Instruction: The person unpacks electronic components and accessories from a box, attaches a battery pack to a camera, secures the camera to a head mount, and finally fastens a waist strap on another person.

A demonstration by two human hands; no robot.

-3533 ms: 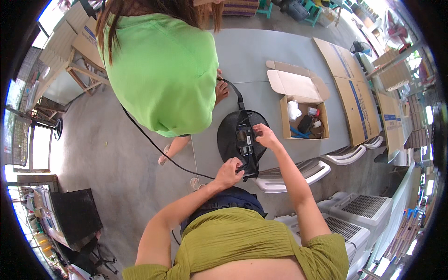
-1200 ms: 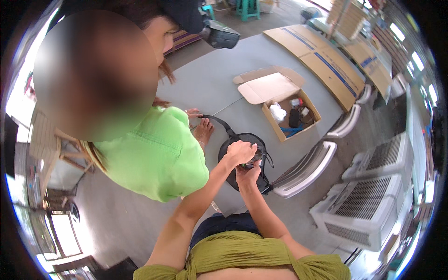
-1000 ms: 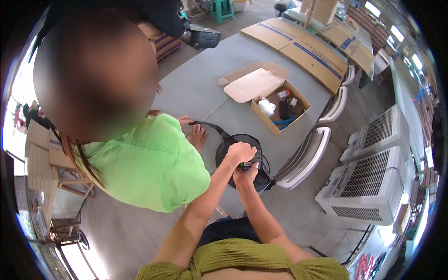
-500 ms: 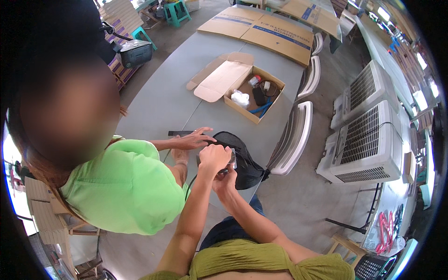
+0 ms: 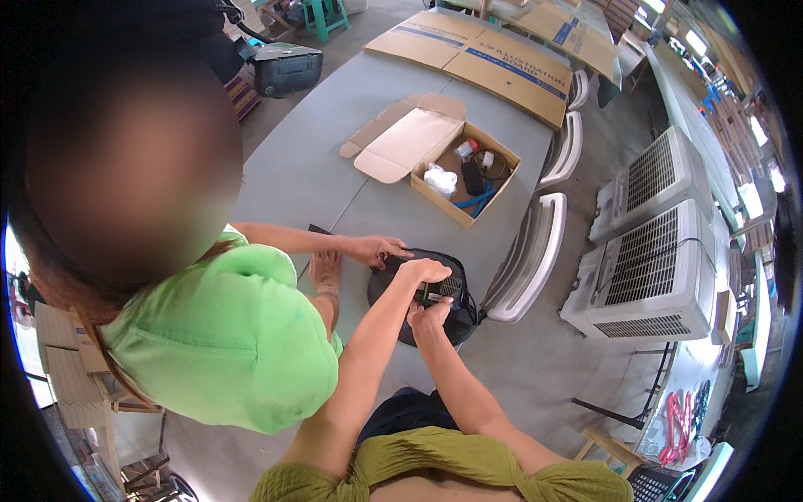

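One blk. finned device [image 5: 450, 287] over blk. mesh cap [image 5: 460, 330] on table [image 5: 301, 159]; L hand [image 5: 428, 270] curled at far edge, grip unclear; R hand [image 5: 430, 315] gripping near edge. Poss. slip if co-worker's hand [image 5: 375, 249] tugs cap.

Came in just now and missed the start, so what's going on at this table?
The person's left hand is over a dark device and the right hand holds its near edge, above a round black mesh item on the gray table. A co-worker in green has one hand at the item's edge. An open cardboard box sits farther back.
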